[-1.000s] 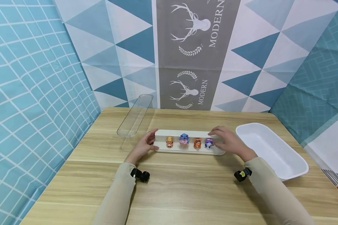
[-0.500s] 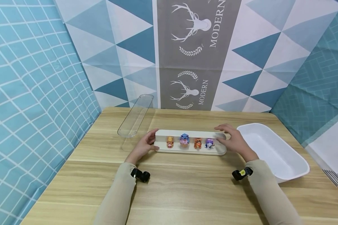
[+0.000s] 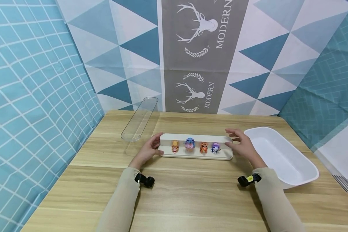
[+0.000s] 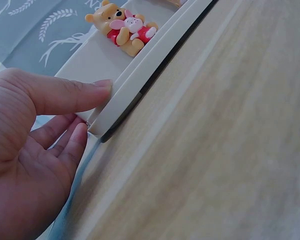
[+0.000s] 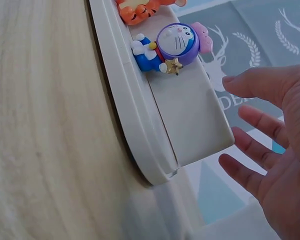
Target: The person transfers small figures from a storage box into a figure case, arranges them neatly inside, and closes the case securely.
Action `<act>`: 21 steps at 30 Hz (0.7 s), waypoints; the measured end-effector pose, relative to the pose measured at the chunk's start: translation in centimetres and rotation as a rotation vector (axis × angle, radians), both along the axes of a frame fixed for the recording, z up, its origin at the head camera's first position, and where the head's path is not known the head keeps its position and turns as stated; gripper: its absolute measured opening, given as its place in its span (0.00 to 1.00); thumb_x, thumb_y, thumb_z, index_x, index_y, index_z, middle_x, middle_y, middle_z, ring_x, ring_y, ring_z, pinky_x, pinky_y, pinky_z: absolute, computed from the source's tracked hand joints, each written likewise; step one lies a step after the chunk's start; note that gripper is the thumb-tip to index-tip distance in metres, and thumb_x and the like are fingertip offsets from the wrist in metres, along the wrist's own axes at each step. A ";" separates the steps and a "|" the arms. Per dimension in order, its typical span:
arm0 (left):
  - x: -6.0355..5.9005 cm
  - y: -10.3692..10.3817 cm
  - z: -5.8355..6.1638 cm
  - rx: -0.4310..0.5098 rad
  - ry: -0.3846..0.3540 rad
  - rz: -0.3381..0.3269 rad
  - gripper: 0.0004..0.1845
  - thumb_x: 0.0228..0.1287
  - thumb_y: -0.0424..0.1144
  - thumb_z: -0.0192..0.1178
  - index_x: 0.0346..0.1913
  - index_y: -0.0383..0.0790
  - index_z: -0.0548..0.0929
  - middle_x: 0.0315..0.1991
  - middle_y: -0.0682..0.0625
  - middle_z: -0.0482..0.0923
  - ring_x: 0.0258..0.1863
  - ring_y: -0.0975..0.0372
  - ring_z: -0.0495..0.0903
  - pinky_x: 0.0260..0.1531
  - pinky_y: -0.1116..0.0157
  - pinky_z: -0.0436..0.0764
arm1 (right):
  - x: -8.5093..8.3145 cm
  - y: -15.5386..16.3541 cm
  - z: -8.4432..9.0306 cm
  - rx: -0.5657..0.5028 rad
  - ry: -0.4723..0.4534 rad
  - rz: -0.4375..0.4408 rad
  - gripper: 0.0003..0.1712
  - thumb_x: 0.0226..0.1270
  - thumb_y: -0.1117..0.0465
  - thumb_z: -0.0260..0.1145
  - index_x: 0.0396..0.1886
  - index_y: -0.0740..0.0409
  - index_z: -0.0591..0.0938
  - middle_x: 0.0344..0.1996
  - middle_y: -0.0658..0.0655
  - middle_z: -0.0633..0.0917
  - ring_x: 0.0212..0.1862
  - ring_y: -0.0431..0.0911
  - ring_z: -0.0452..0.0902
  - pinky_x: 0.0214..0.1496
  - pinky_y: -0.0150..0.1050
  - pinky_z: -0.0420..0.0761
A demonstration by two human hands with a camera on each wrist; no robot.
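Observation:
A long white tray [image 3: 196, 156] lies across the middle of the wooden table. On it stand a yellow bear figurine [image 3: 175, 146], a blue one [image 3: 189, 143], a tiger [image 3: 203, 147] and a purple-helmeted one [image 3: 215, 148]. My left hand [image 3: 150, 148] holds the tray's left end. In the left wrist view its thumb [image 4: 75, 92] lies on the tray's rim [image 4: 135, 75], the fingers [image 4: 72, 142] sit against the end wall, and the bear [image 4: 122, 27] stands just beyond. My right hand [image 3: 240, 143] hovers open by the right end. The right wrist view shows its spread fingers [image 5: 250, 82] apart from the tray [image 5: 190, 115] and from the purple figurine [image 5: 167, 47].
A clear plastic lid [image 3: 139, 119] leans at the back left of the table. A deep white bin [image 3: 281, 154] stands at the right, close to my right hand. Patterned blue cloth walls close in the back and both sides.
My right hand has slid right, off the tray's right end and away from the purple figurine, and its fingers have spread. The left hand and tray have stayed put.

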State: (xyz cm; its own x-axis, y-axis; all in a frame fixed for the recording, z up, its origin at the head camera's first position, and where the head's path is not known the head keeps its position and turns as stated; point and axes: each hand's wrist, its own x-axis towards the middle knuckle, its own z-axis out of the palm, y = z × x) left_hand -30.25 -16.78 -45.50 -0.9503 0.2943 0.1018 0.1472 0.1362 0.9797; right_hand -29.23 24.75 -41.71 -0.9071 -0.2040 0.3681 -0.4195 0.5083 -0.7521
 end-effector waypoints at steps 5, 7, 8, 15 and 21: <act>0.0 0.1 0.1 -0.004 -0.005 0.009 0.48 0.50 0.12 0.62 0.76 0.35 0.60 0.68 0.32 0.64 0.69 0.43 0.64 0.71 0.52 0.63 | -0.2 0.4 -0.7 -0.047 -0.081 -0.016 0.32 0.64 0.70 0.68 0.68 0.66 0.71 0.61 0.70 0.73 0.61 0.64 0.69 0.64 0.63 0.69; 0.0 0.1 0.0 -0.001 -0.007 0.010 0.48 0.50 0.12 0.62 0.76 0.35 0.60 0.68 0.32 0.64 0.69 0.43 0.64 0.71 0.52 0.63 | -0.2 0.5 -0.8 -0.056 -0.101 -0.017 0.32 0.65 0.70 0.68 0.69 0.67 0.70 0.62 0.70 0.73 0.62 0.64 0.69 0.65 0.63 0.69; 0.0 0.1 0.0 0.002 -0.006 0.010 0.48 0.50 0.12 0.62 0.76 0.35 0.60 0.68 0.32 0.64 0.69 0.43 0.64 0.71 0.52 0.63 | -0.2 0.6 -0.9 -0.056 -0.108 -0.017 0.33 0.65 0.69 0.68 0.69 0.67 0.70 0.62 0.70 0.73 0.61 0.64 0.69 0.65 0.62 0.69; 0.0 0.0 -0.2 0.005 -0.004 0.005 0.48 0.50 0.12 0.62 0.76 0.35 0.60 0.68 0.32 0.64 0.69 0.43 0.64 0.71 0.52 0.63 | -0.4 1.2 -1.4 -0.040 -0.156 -0.008 0.34 0.66 0.69 0.67 0.70 0.68 0.68 0.62 0.71 0.73 0.61 0.63 0.69 0.63 0.58 0.72; 0.0 0.0 0.0 0.005 -0.005 0.006 0.48 0.51 0.12 0.62 0.76 0.35 0.60 0.68 0.32 0.64 0.69 0.43 0.64 0.71 0.52 0.63 | -0.6 1.5 -1.9 -0.040 -0.230 0.017 0.35 0.67 0.67 0.67 0.71 0.67 0.67 0.64 0.71 0.70 0.63 0.65 0.67 0.62 0.55 0.71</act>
State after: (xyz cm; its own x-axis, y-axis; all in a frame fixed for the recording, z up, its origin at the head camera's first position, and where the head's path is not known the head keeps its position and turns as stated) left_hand -30.21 -16.74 -45.47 -0.9526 0.2878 0.0988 0.1418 0.1325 0.9810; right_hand -29.79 26.27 -43.65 -0.9645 -0.2096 0.1606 -0.2435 0.4704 -0.8482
